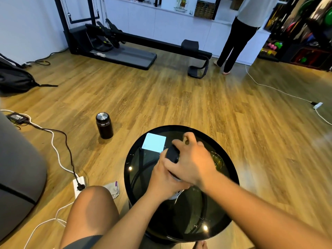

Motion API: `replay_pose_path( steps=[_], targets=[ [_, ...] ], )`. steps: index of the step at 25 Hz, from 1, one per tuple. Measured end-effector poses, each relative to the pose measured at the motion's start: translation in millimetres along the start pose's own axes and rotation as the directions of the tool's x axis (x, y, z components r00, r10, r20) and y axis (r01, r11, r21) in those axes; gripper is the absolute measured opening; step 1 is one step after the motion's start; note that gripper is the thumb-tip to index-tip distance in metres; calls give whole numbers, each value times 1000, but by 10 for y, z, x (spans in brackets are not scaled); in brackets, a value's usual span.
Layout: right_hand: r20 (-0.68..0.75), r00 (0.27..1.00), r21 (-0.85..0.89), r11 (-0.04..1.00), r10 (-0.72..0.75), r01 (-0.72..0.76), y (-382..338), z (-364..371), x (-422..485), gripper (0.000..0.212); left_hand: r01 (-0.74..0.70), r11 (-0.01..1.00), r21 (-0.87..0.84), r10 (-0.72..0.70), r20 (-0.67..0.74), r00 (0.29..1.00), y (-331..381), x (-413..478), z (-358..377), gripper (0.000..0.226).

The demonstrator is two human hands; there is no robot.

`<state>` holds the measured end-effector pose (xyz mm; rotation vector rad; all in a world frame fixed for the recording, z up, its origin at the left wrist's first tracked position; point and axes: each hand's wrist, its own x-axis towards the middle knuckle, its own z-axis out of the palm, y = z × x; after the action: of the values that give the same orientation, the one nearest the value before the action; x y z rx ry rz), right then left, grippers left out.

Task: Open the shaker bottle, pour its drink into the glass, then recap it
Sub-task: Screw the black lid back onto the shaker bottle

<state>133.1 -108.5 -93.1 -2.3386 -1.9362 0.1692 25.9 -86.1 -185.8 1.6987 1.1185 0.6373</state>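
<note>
The shaker bottle stands on the round black glass table (136,169), almost wholly covered by my hands. Its dark cap (172,154) shows between my fingers. My left hand (162,178) wraps around the bottle's body from the left. Over the cap sits my right hand (192,162), with its fingers closed around it. Just right of my right hand, the clear glass (218,159) stands on the table, partly hidden by that hand. Whether the cap is on tight or loose cannot be seen.
A pale blue square card (154,142) lies on the table's far left part. On the wooden floor stand a black flask (104,125), a power strip (79,186) with cables, and a crumpled cloth (113,189). A person (239,33) stands at the back right near exercise equipment (115,45).
</note>
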Motion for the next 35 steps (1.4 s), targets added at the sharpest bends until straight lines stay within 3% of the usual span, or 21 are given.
replay_pose_path(
  steps=[2,4,6,8,10,13,14,15,17,19,21,23,25,27,29,30,32,35],
  targets=[
    [-9,961,-15,961,276,-276,-263,67,-1,58,19,1000,5,-19,7,1000,1,4,1,115],
    [-26,965,-45,964,261,-262,-329,60,13,58,21,1000,20,-21,-6,1000,31,-12,-13,113],
    [-49,999,-9,1000,23,-24,-129,11,-8,58,12,1000,23,-12,-11,1000,29,-28,-32,111],
    [70,974,46,976,-214,211,135,-98,-5,66,27,999,-20,-26,52,998,24,-1,-60,121],
    [151,906,-13,915,-396,403,311,-187,30,72,37,998,-41,-32,103,994,31,12,-98,131],
    [86,772,-142,759,-630,635,385,-185,70,65,34,999,-20,-32,74,997,29,-4,-121,130],
    [40,791,-108,784,-611,611,359,-124,47,64,31,999,-19,-30,52,998,28,-20,-98,122],
    [-12,857,-76,855,-516,514,288,-56,12,64,32,999,-7,-31,29,999,35,-32,-72,116],
    [-108,983,-79,987,-151,142,20,44,-91,65,19,1000,25,-18,-10,1000,23,-33,-23,114],
    [-145,977,-83,982,156,-169,-258,122,-144,62,13,1000,-6,-13,-3,1000,-2,-46,-3,122],
    [-38,958,-24,958,284,-285,-410,88,-118,65,20,1000,-7,-20,-5,1000,-40,-53,-1,119],
    [24,970,-10,970,242,-242,-355,19,-93,74,12,999,42,-13,13,1000,-50,-36,-2,114],
    [51,997,-90,994,-60,65,-108,-87,-78,81,-4,998,62,0,60,998,-4,-27,-35,116],
    [139,880,-153,868,-455,473,189,-220,-17,80,21,1000,15,-22,67,998,-26,0,-68,117],
    [185,781,-211,752,-597,624,378,-249,81,76,33,999,-13,-32,52,998,-72,25,-79,102],
    [167,786,-233,750,-596,619,392,-228,112,74,42,999,-17,-41,44,998,-66,19,-80,101],
    [74,870,-265,832,-487,488,225,-165,61,71,80,997,-15,-80,6,997,-42,14,-46,113],
    [-7,996,-228,970,-87,83,-29,-40,-83,72,71,996,47,-72,7,997,-13,21,30,116]
  ],
)
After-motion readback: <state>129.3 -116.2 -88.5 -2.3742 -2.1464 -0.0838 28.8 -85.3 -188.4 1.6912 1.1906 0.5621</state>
